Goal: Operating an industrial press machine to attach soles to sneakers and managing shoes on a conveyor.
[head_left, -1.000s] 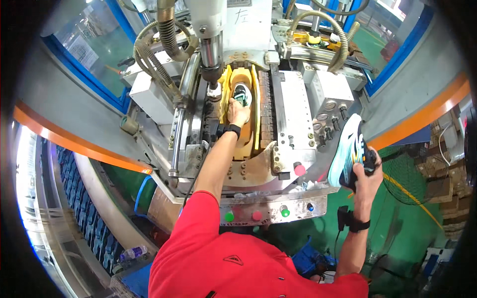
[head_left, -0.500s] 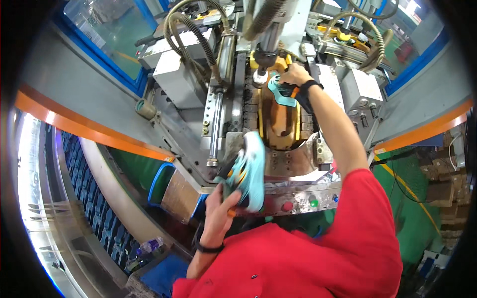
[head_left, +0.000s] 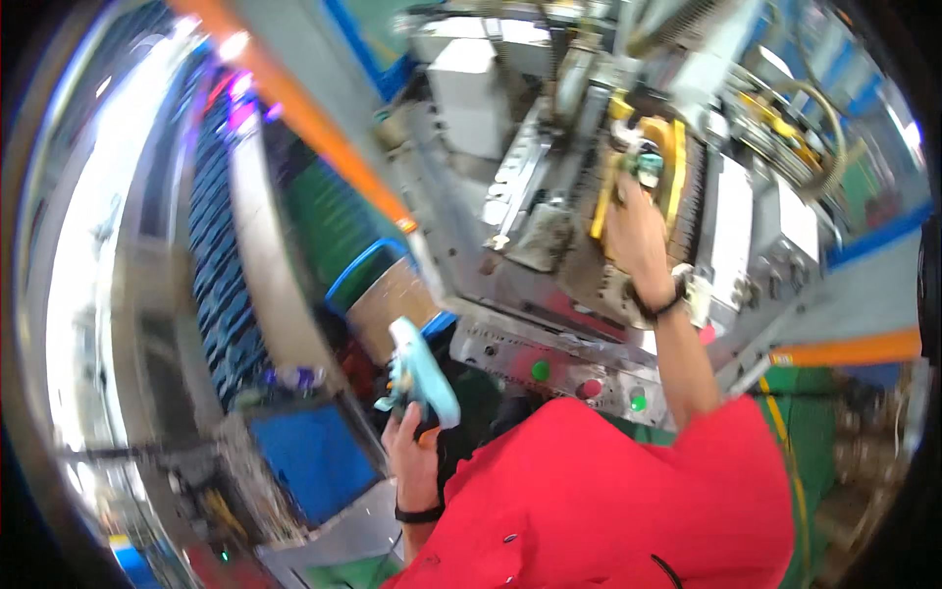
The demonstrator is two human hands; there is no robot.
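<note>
My left hand (head_left: 414, 454) is closed around the ankle end of a light-blue sneaker (head_left: 430, 378). The shoe is held low beside my body, its white-tipped end pointing up and away. My right hand (head_left: 640, 236) reaches forward into the yellow-edged bed (head_left: 677, 177) of the machine. At its fingertips a second shoe, teal and dark (head_left: 645, 165), shows only in part, the hand covering the rest. Motion smears the right fingers, so their grip on that shoe is unclear.
White machine boxes (head_left: 466, 93) and metal rails flank the bed. A front panel carries green (head_left: 541, 370) and red (head_left: 591, 389) buttons. To the left are a brown board in a blue frame (head_left: 388, 304), a blue flat surface (head_left: 312, 456) and a conveyor with a dark-blue textured belt (head_left: 221, 265).
The view has swung left. My left hand has carried the sneaker away from the machine front, down toward my left side. My right hand stays at the bed and now covers more of its shoe.
</note>
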